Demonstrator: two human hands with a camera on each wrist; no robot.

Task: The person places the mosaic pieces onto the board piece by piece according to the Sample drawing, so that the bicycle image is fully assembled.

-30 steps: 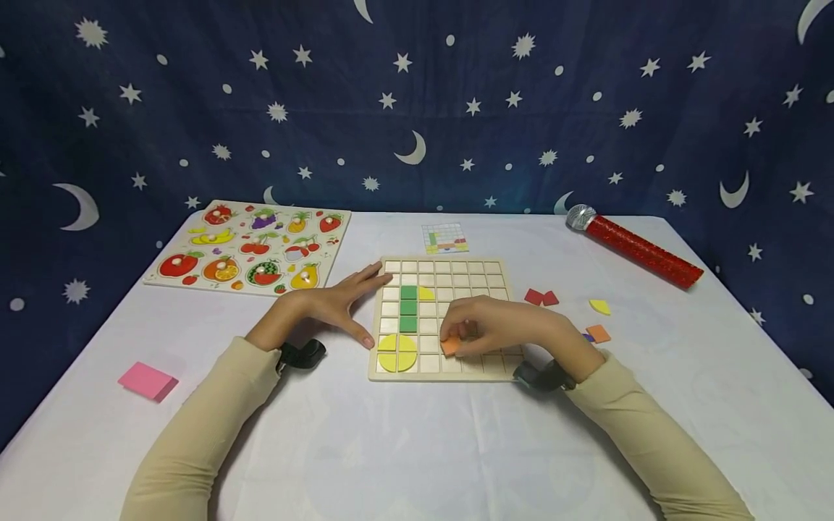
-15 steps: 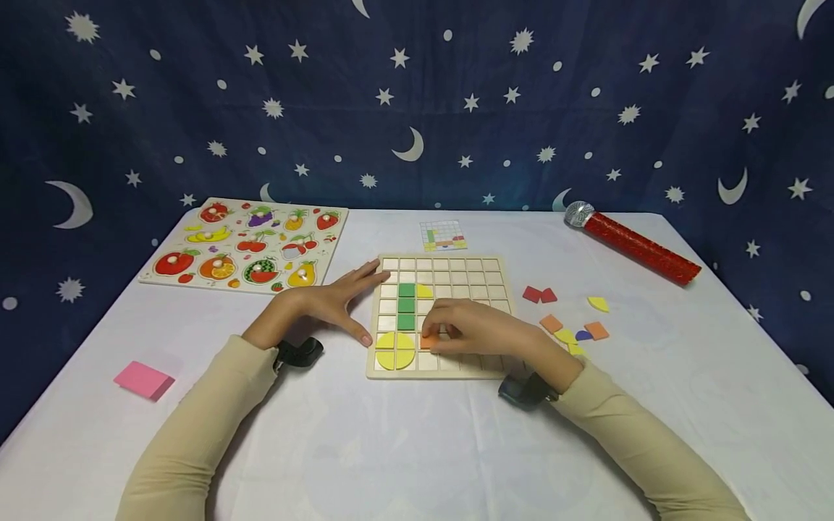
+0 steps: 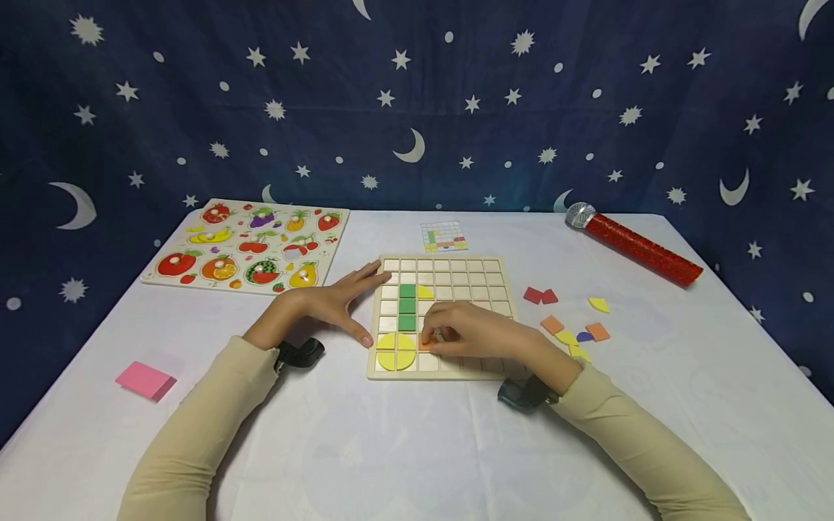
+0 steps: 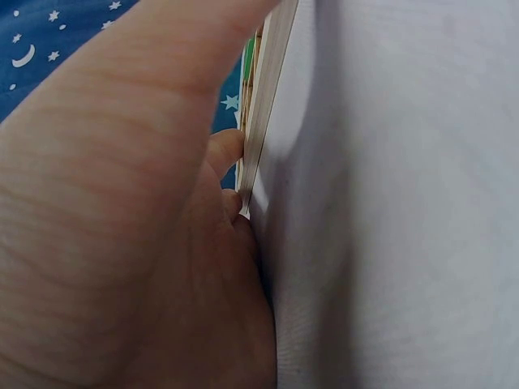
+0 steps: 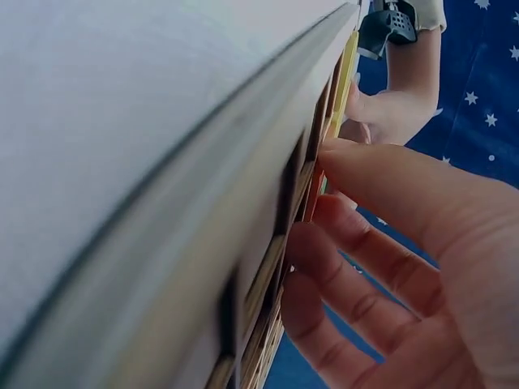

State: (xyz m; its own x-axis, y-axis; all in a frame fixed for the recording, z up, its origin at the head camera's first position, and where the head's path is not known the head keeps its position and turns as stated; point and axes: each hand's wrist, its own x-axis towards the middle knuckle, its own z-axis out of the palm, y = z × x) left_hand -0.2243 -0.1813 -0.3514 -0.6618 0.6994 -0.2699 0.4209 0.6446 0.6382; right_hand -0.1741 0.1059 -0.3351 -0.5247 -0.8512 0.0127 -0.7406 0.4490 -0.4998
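A wooden grid board [image 3: 460,265] lies flat in the middle of the head view. My right hand [image 3: 472,331] is over it, thumb and fingertips pinching an orange square tile [image 3: 426,346] at a cell just right of the yellow circle, which is made of quarter pieces [image 3: 405,361]. The fingers cover part of this tile. Three green square tiles [image 3: 407,306] form a column, with a yellow quarter-circle tile [image 3: 425,292] beside the top one. Spread out, my left hand [image 3: 332,307] touches the board's left edge with thumb and fingertips; the left wrist view shows fingers against that edge.
A pattern card [image 3: 444,236] lies behind the board. Loose red tiles [image 3: 533,295], yellow, orange [image 3: 597,331] and blue pieces are at right, with a red toy microphone [image 3: 641,250] beyond. A fruit puzzle [image 3: 241,250] and pink block [image 3: 145,380] are at left.
My right hand has carried the orange tile leftward across the board to the cell beside the yellow circle, uncovering loose tiles at right. The left hand has stayed at the board's edge.
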